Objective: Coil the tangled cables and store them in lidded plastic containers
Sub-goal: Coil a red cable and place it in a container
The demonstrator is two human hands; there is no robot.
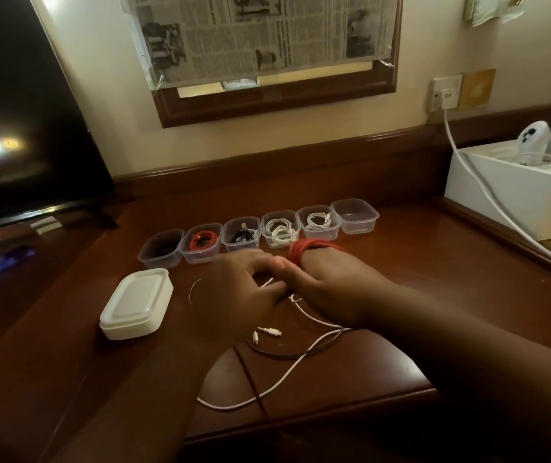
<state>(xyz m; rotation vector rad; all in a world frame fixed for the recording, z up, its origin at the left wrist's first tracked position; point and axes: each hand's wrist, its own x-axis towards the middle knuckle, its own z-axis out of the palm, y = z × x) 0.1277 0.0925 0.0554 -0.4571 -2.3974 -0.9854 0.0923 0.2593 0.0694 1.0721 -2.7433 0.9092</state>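
Red cable (pixel 304 250): I see it wound in a coil around the fingers of my right hand (pixel 331 292), just in front of the container row.
Right hand: fingers hidden inside the coil, carrying it; I cannot tell how far they curl.
Left hand (pixel 244 289): blurred, touching the right at the fingertips; I cannot tell what it pinches, if anything.
Loose cables (pixel 301 355): a white one and a dark one lie uncoiled on the desk (pixel 417 262) near its front edge, crossing each other.
Containers (pixel 257 233): six clear tubs in a row; five hold coiled cables, and the empty tub (pixel 356 217) sits at the right end.
Lids (pixel 137 304): stacked white, left of the hands, none fitted.
Progress: I judge it past halfway; the red coil, the loose cables and all lidding remain.
Writing: newspaper (pixel 257 35) on the wall, print too small to read; no brands visible.
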